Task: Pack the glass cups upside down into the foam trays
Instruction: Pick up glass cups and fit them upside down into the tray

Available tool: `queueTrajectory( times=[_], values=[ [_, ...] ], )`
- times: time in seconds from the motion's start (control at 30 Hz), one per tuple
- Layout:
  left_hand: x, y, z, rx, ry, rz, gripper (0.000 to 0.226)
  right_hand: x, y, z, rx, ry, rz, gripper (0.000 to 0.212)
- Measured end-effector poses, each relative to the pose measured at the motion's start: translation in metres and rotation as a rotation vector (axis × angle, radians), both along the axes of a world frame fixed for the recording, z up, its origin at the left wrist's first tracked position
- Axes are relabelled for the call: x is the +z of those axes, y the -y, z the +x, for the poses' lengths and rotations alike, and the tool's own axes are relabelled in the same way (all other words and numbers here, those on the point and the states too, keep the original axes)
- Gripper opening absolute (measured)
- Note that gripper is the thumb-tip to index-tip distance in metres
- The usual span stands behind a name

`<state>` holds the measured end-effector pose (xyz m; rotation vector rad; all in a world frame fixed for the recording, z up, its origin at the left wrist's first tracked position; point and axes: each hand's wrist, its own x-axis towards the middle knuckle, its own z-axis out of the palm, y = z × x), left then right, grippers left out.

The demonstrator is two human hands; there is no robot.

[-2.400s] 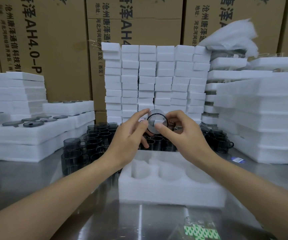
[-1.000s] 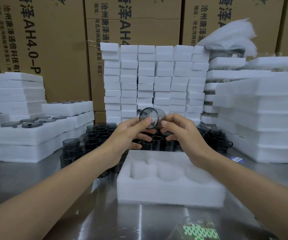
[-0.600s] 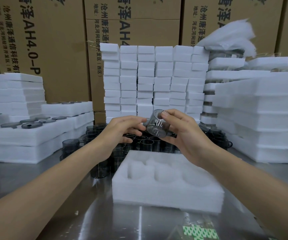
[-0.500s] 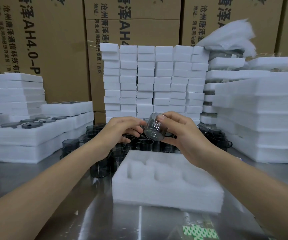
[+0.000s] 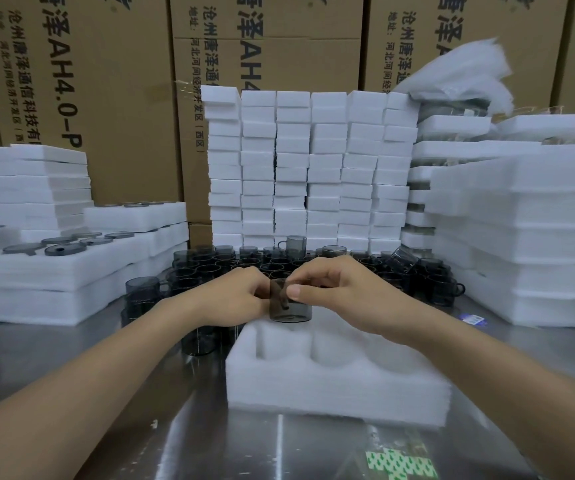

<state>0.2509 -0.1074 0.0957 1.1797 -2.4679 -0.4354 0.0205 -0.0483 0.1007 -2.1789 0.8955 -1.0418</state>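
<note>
On the steel bench lies a white foam tray with open pockets. Over its rear left pocket both hands meet on one smoky glass cup: the left hand grips its side and the right hand pinches its top. Behind stand many more cups, then stacked foam blocks and cartons.

Cool, even light from overhead keeps the scene bright; the foam tray and the foam stacks behind it are nearly washed out. Shadows are faint and soft. Pale streaks of glare run along the steel table. Wide-angle distortion bows the cardboard boxes toward the edges, where detail softens.
</note>
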Motion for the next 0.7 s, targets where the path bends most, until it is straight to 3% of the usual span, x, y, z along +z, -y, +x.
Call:
queueTrajectory(
  times=[0.1,0.3,0.4,0.7],
  values=[
    [0.001,-0.002,0.001,0.003,0.016,-0.019,0.048,0.002,-0.004,0.0,0.013,-0.019,0.014,0.009],
    [0.003,-0.004,0.0,0.0,0.058,-0.069,0.03,0.005,-0.013,0.002,0.081,-0.048,0.012,0.012],
    [0.001,0.0,0.001,0.014,0.07,-0.066,0.035,0.006,-0.017,0.004,0.079,-0.06,-0.008,0.013],
    [0.001,0.002,0.004,-0.07,0.013,-0.03,0.024,0.005,-0.022,0.009,0.117,-0.099,-0.064,0.009]
  ],
)
